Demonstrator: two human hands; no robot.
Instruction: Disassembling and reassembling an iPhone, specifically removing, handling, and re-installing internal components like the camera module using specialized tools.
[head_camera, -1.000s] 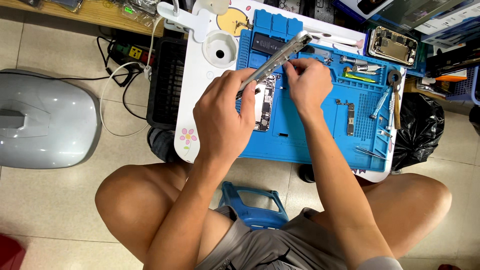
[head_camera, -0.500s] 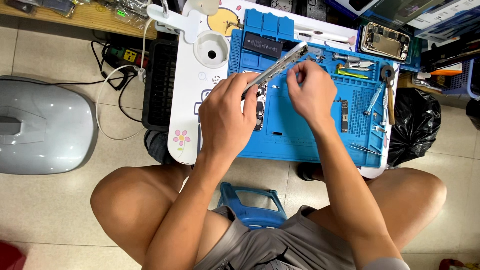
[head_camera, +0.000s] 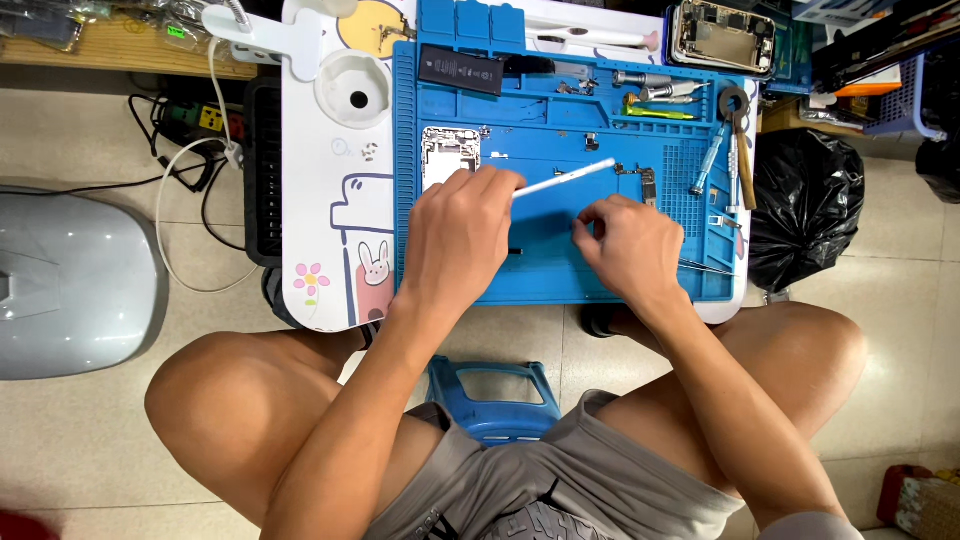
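Slim white rod-like tool (head_camera: 565, 180), tilted, in left hand (head_camera: 455, 235)

1. Bare patch of blue work mat (head_camera: 545, 265) lies between left hand (head_camera: 455, 235) and right hand (head_camera: 630, 245); open for a pass.
2. White rod-like tool (head_camera: 565, 178) slants across above that gap.
3. Opened phone (head_camera: 447, 155) blocks upper left.
4. Screwdrivers (head_camera: 722, 160) crowd the right edge.
5. Battery (head_camera: 460, 70) occupies the top tray.

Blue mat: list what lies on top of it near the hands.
On the blue mat lie an opened phone frame and a black battery. The left hand holds a thin white tool. Whatever is beneath either hand, including the right hand, stays hidden.
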